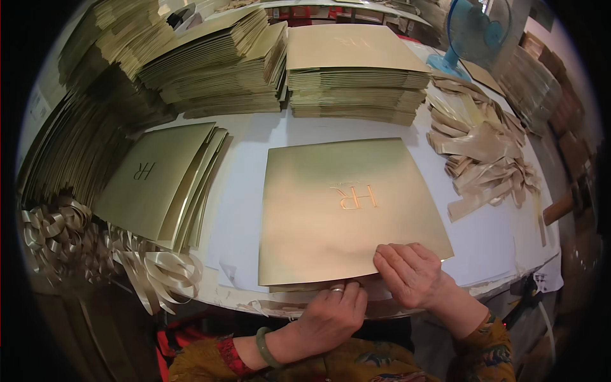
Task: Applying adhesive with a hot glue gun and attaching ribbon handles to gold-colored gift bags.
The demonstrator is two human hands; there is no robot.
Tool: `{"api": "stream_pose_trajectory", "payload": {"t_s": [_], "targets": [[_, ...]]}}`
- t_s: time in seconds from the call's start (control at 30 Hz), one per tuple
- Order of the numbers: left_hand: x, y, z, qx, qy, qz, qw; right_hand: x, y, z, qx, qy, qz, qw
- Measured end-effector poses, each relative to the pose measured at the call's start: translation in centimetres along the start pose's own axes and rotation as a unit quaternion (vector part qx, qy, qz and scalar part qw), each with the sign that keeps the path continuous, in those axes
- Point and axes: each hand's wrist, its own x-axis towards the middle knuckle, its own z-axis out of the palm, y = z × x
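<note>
A flat-folded gold card bag (310, 238) lies before me on white paper, bearing shiny raised letters that face away from me. My right hand (409, 274) grips its near edge towards the right corner, fingers on top and thumb out of sight. At the middle of the same edge, my left hand (334, 308), with a ring and a green bangle (266, 347), has its fingertips tucked under the upper layer. What those fingertips touch is hidden. Between the hands, a beige strip shows below the edge, too covered to identify.
Tall stacks of gold bags (355, 93) stand along the back and left. A few bags (157, 179) lean at left above looped satin ribbons (167, 274). Loose beige ribbons (496, 148) are heaped at right, near a blue fan (448, 62). The table's worn front edge (248, 305) curves near me.
</note>
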Motion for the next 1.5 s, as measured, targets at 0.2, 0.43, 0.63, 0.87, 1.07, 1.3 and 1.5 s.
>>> {"api": "stream_pose_trajectory", "payload": {"t_s": [0.2,0.43,0.63,0.87,1.07,1.3,1.5], "targets": [[-0.7,-1.0,7.8,-0.265,-0.081,-0.075,0.958,1.2,-0.9,-0.9,-0.023,0.032,0.0,0.999],[0.6,-2.3,7.6,-0.336,-0.005,-0.18,0.925,1.3,-5.3,-2.4,0.104,0.118,0.091,0.983],[0.4,-4.3,7.9,-0.279,0.107,-0.271,0.915,0.1,-5.1,5.7,0.236,-0.042,0.307,0.921],[-6.6,-13.2,3.6,-0.193,0.031,-0.274,0.942,-3.3,4.3,3.1,0.53,0.174,0.681,0.475],[-6.2,-13.7,1.2,-0.313,0.105,-0.261,0.907,-7.1,5.6,5.5,0.283,-0.089,0.629,0.718],[-1.7,-11.9,-0.7,-0.33,-0.049,-0.217,0.917,-2.6,2.2,3.1,0.439,-0.089,0.447,0.774],[-0.7,-11.0,-1.8,-0.311,-0.185,-0.215,0.907,-3.9,1.9,5.1,0.445,-0.059,0.495,0.744]]}}
